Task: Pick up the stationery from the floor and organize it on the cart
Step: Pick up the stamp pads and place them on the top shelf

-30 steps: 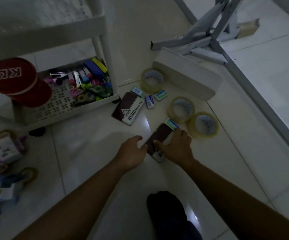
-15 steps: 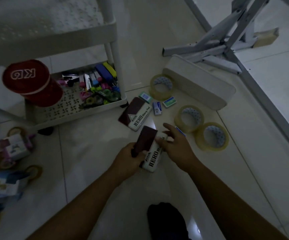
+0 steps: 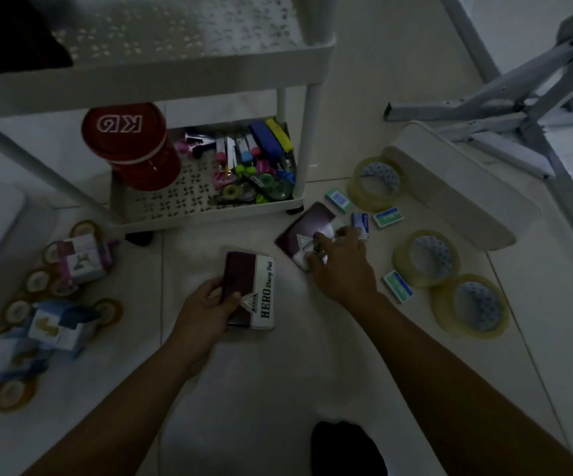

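While left hand point(image 3: 206, 310) grips one stamp pad point(image 3: 257, 290), right hand point(image 3: 343, 266) grasps second pad point(image 3: 304, 231) just beside.

Stamp pad point(image 3: 255, 290) in your left fingers point(image 3: 211, 286): glossy lid. Tape roll point(image 3: 402, 269) right of your right fingers point(image 3: 346, 232): clear glossy plastic.

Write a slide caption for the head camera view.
Left hand holds a stamp pad; right hand touches the second stamp pad on the floor.

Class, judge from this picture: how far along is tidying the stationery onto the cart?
Done: markers lie in the cart's bottom tray. In hand: left hand grips one stamp pad; right hand rests on a second stamp pad on the floor. Left: three tape rolls, small boxes.
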`<control>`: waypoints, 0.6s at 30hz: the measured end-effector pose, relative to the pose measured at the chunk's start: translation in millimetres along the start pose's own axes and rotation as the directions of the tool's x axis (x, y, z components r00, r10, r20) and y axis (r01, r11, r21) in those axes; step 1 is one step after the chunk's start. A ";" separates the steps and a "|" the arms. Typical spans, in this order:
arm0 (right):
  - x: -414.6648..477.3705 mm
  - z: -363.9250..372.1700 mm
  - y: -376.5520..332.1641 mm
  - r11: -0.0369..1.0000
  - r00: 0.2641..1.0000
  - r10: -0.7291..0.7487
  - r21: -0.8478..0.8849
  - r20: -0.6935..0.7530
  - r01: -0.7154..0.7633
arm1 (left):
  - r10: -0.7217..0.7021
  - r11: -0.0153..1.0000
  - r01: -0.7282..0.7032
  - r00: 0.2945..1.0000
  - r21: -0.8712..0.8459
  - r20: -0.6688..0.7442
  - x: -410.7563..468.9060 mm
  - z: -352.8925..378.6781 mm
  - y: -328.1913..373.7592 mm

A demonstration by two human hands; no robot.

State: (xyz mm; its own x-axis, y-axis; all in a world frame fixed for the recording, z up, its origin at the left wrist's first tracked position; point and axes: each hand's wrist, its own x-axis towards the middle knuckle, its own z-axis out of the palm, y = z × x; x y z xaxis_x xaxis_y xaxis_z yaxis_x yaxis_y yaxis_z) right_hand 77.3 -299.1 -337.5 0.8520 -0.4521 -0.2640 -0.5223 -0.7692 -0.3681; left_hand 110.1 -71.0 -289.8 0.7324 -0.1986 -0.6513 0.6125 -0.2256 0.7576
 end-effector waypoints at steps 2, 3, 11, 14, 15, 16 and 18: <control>-6.6 3.4 1.2 1.000 0.998 -0.020 0.009 -0.060 0.021 | 0.007 0.999 -0.008 1.000 -0.036 -0.020 -0.4 -4.2 -2.2; -11.8 3.8 1.0 0.999 0.997 -0.007 0.043 -0.075 0.010 | 0.013 0.999 -0.014 1.000 -0.041 -0.029 -1.2 -5.0 -3.0; -31.2 -3.8 -0.6 0.979 0.994 -0.057 0.199 0.095 0.037 | 0.030 0.999 -0.033 0.995 -0.025 -0.093 -11.0 -3.7 -11.6; -31.6 -10.3 0.4 0.984 0.963 -0.040 0.179 0.268 -0.009 | 0.028 0.999 -0.032 0.995 -0.031 -0.099 -10.8 -6.9 -14.3; -32.2 -11.0 0.5 0.979 0.952 -0.022 0.201 0.306 -0.042 | 0.025 0.999 -0.028 0.995 -0.033 -0.100 -10.6 -7.4 -15.3; -32.8 -11.0 0.6 0.966 0.943 -0.004 0.246 0.333 -0.083 | 0.020 0.999 -0.023 0.995 -0.030 -0.099 -10.7 -7.8 -16.3; -33.8 -10.6 1.2 0.920 0.935 0.019 0.360 0.354 -0.155 | 0.021 0.999 -0.024 0.995 -0.022 -0.097 -11.2 -9.1 -20.2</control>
State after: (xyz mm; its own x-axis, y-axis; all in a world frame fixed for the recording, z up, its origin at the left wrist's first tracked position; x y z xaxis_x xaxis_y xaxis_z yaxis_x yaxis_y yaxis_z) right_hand 48.3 -289.5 -319.5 0.7738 -0.2771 -0.5696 -0.6256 -0.4750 -0.6188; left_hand 92.3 -55.5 -297.4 0.7706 -0.1099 -0.6278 0.6016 -0.1996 0.7734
